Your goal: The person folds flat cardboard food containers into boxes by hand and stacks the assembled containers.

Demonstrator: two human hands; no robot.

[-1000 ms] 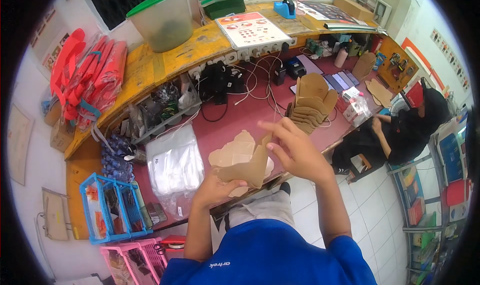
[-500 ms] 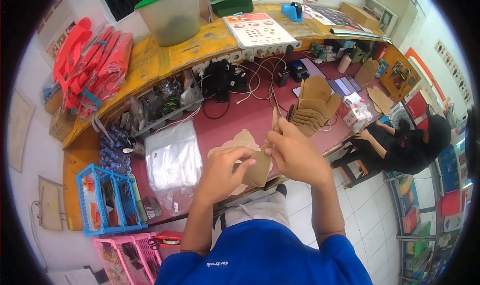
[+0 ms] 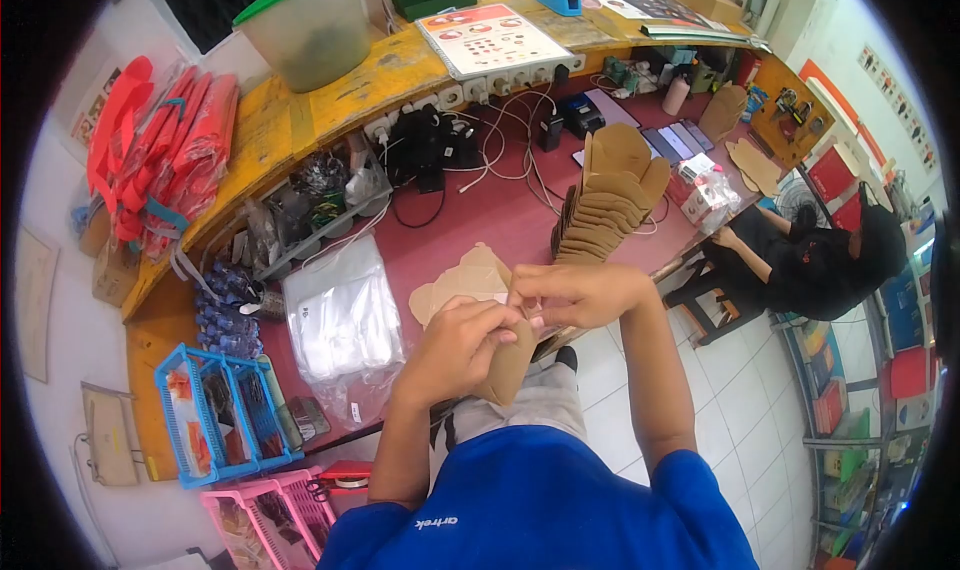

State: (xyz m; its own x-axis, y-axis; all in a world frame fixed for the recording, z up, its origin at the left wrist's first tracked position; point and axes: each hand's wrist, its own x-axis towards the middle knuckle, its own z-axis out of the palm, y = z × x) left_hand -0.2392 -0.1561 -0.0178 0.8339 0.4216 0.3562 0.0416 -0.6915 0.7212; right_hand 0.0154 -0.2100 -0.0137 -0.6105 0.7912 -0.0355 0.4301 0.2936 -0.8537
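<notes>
A brown cardboard box blank [image 3: 462,278], partly folded, lies at the front edge of the red desk, with one flap hanging over the edge. My left hand [image 3: 462,342] pinches the folded cardboard at its near side. Close against it, my right hand [image 3: 572,296] grips the upper right part of the same piece, fingertips nearly touching those of the left. The fold between my fingers is hidden. Just beyond my right hand stands a nested stack of brown cardboard boxes [image 3: 606,202].
Left of the cardboard are clear plastic bags [image 3: 342,315] and a blue basket [image 3: 228,420]. Cables [image 3: 490,150] run along the desk's back. A person [image 3: 815,260] sits at the right. A yellow wooden shelf [image 3: 300,120] curves behind.
My left hand first let go of the cardboard's underside and came up to the fold. My right hand has moved down and closed on the cardboard beside it. The whole view has shifted slightly.
</notes>
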